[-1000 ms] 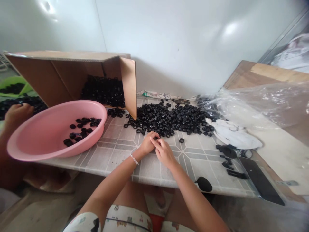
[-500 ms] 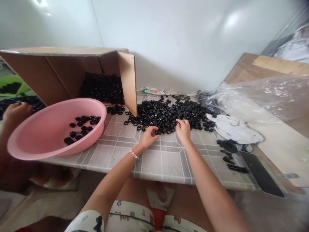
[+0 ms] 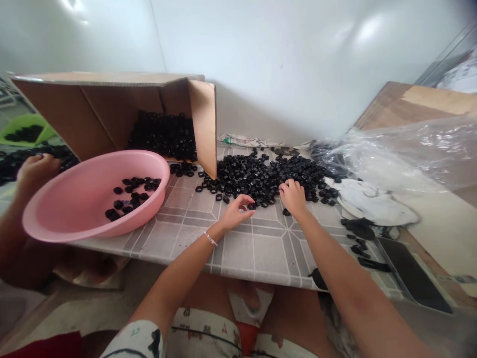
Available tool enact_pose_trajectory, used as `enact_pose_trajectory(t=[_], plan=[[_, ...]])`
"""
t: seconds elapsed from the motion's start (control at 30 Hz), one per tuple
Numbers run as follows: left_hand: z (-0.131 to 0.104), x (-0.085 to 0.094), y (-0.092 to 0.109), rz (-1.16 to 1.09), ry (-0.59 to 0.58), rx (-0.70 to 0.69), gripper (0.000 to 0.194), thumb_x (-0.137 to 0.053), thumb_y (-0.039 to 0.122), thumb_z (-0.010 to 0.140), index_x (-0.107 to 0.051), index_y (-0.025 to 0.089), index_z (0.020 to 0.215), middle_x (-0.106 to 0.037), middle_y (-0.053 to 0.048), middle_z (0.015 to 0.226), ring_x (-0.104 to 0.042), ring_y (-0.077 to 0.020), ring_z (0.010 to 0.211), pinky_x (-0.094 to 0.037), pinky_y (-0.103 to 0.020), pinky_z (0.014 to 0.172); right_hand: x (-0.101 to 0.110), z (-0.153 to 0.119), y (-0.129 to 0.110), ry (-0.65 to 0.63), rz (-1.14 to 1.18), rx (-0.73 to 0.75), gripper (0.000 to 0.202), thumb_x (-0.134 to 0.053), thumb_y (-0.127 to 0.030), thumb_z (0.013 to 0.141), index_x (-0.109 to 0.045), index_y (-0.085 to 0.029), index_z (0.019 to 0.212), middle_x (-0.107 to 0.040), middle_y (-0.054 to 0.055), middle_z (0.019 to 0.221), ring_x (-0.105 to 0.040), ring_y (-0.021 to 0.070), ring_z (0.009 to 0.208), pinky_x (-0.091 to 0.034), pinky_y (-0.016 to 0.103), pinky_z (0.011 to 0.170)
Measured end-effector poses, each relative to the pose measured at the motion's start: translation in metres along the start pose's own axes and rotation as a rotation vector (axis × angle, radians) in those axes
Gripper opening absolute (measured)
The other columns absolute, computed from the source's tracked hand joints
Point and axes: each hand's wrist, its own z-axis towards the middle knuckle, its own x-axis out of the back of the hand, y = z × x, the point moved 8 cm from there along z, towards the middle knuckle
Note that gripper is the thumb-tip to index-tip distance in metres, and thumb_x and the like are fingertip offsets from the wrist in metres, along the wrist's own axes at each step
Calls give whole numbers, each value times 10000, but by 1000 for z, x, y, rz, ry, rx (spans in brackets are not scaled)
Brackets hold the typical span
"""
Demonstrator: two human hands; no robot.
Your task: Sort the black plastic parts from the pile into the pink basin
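Note:
Small black ring-like pieces [image 3: 257, 174] lie in a loose heap on the checked tablecloth [image 3: 238, 243]. At the heap's near edge is my left hand [image 3: 237, 213], thumb and fingers apart in a curved shape, with nothing clearly held. My right hand [image 3: 293, 196] reaches into the heap's front right side; its fingers are curled down and hide whatever is under them. One black piece [image 3: 286, 212] sits apart just below that hand. To the left stands a pink basin [image 3: 67, 209] with several black pieces [image 3: 126, 204] inside.
Behind the basin, a cardboard box [image 3: 203, 124] on its side holds many more black pieces. A co-worker's hand [image 3: 39, 169] is at far left, near a green container [image 3: 28, 129]. White cloth [image 3: 372, 201], clear plastic [image 3: 402, 144] and a dark phone-like slab [image 3: 413, 273] lie right.
My left hand's thumb and fingers have spread farther apart. My right hand's fingers have curled inward, and a loose black piece now shows below it. The view has shifted slightly.

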Motion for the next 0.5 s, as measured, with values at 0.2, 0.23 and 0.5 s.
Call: enact_pose_trajectory(t=[0.2,0.23,0.5], plan=[[3,4,5,10,15,24,247,-641,275,783,-616,166,1004,-650,-60,1020,-600,-155,916,-477,-287,807,-1,-17,-22,88,775,-299,114,-521,-293,763,-530,-199,827,-523,-14,638,-528,167,619,-437,310,634],[3,4,5,6,15,23,259,-643,286,785,-618,168,1014,-652,-61,1026,-602,-158,919,-479,-290,810,-7,-22,-37,36,909,-308,150,-528,-307,759,-530,-200,864,-522,-27,630,-521,152,575,-437,294,597],[6,12,-6,-44,128,23,298,-715,286,735,-598,158,978,-653,-63,986,-613,-159,890,-496,-298,803,-8,-52,-90,44,1166,-298,297,-652,-401,723,-658,-202,943,-615,74,974,-597,175,776,-517,350,741]])
